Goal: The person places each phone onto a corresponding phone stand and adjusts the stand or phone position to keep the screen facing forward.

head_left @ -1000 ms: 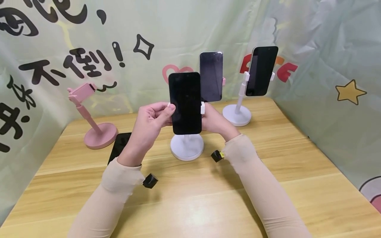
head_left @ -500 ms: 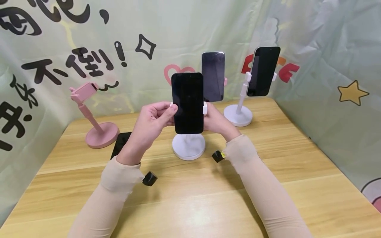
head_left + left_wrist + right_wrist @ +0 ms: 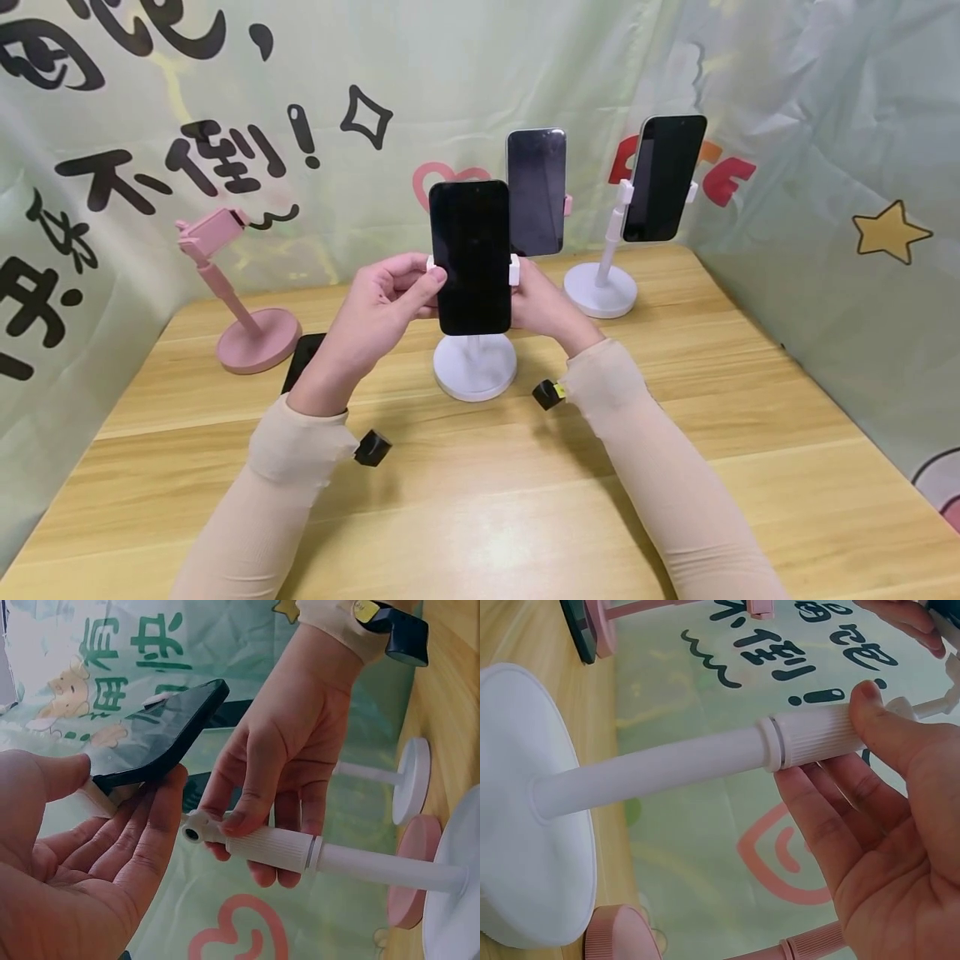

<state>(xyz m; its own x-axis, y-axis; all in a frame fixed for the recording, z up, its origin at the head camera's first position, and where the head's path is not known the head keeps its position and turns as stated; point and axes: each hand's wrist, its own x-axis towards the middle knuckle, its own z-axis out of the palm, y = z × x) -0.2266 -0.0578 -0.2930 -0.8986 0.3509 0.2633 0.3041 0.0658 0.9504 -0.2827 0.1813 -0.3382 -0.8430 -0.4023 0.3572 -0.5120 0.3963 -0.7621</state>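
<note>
A black-screened phone (image 3: 471, 258) stands upright in the white clamp (image 3: 514, 270) of a white phone stand (image 3: 475, 371). My left hand (image 3: 367, 321) pinches the phone and clamp at the left edge, the thumb in front and the fingers behind. Behind the phone, my right hand (image 3: 549, 307) is partly hidden in the head view. The right wrist view shows its thumb and fingers around the ribbed collar (image 3: 821, 735) at the top of the stand's post (image 3: 660, 772). The round base rests on the table.
On the left stands a pink phone stand (image 3: 258, 340) with a bare clamp. Another phone (image 3: 300, 358) lies flat, partly behind my left wrist. At the back are a phone (image 3: 537, 192) in a pink clamp and a phone (image 3: 664, 179) on a white stand (image 3: 600, 292).
Both hands keep their holds on the phone and the stand. The head view has shifted slightly; no other clear movement shows.
</note>
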